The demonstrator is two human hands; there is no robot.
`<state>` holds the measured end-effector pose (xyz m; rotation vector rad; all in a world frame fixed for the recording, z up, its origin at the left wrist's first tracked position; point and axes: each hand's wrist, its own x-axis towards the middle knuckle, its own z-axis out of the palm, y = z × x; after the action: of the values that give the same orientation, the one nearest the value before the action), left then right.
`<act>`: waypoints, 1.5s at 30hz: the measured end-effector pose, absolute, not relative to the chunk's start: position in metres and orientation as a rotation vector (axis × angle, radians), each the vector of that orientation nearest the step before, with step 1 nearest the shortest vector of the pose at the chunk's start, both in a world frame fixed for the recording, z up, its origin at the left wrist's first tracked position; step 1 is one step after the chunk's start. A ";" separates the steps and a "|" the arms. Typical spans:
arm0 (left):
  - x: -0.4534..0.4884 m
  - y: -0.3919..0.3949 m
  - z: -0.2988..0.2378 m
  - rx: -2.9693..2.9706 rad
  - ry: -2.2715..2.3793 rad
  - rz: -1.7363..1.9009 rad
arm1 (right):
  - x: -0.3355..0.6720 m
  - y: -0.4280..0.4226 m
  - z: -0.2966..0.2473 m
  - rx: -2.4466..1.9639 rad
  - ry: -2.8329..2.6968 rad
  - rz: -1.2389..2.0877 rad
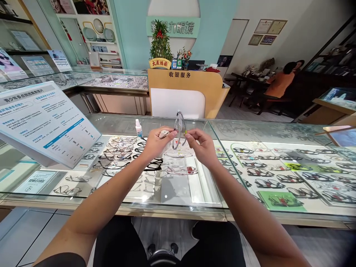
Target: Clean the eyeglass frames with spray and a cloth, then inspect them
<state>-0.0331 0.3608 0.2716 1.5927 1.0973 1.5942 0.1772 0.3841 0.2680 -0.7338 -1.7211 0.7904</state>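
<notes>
A pair of eyeglasses point(180, 122) with thin, dark rims is held up above the glass display counter, seen nearly edge-on. My left hand point(159, 142) is closed, its thumb and fingers at the left side of the frame, and a crumpled white cloth point(164, 134) shows between the fingers. On the other side, my right hand point(201, 146) pinches a temple arm, where a small yellow-green spot shows. Under the glass below both hands lie more spectacle frames, among them a clear pair point(182, 170).
A small white spray bottle point(138, 128) stands on the glass counter point(191, 208) beyond my left hand. At the left a large printed sign point(47, 122) leans over the counter. A wooden cashier desk point(186, 83) stands ahead; a person in orange point(279, 87) sits at the far right.
</notes>
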 end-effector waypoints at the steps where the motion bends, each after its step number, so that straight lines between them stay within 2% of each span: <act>1: -0.034 0.361 0.271 1.592 1.104 1.602 | 0.179 0.384 0.267 -0.777 -1.692 0.777; 5: -0.034 0.363 0.270 1.621 1.103 1.634 | 0.184 0.386 0.265 -0.950 -1.553 0.621; 10: -0.032 0.362 0.269 1.654 1.111 1.636 | 0.186 0.389 0.265 -0.922 -1.484 0.353; 21: -0.020 0.350 0.266 1.719 1.136 1.527 | 0.182 0.393 0.256 -0.890 -1.696 0.024; 37: -0.022 0.353 0.270 1.512 1.119 1.699 | 0.188 0.396 0.260 -0.830 -1.820 -0.150; 45: -0.029 0.356 0.274 1.318 1.121 1.839 | 0.185 0.394 0.258 -0.914 -1.938 -0.102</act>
<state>-0.0287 0.3558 0.2738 1.3176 1.1205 1.8394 0.1853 0.3944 0.2576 -0.9142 -1.9378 -0.1020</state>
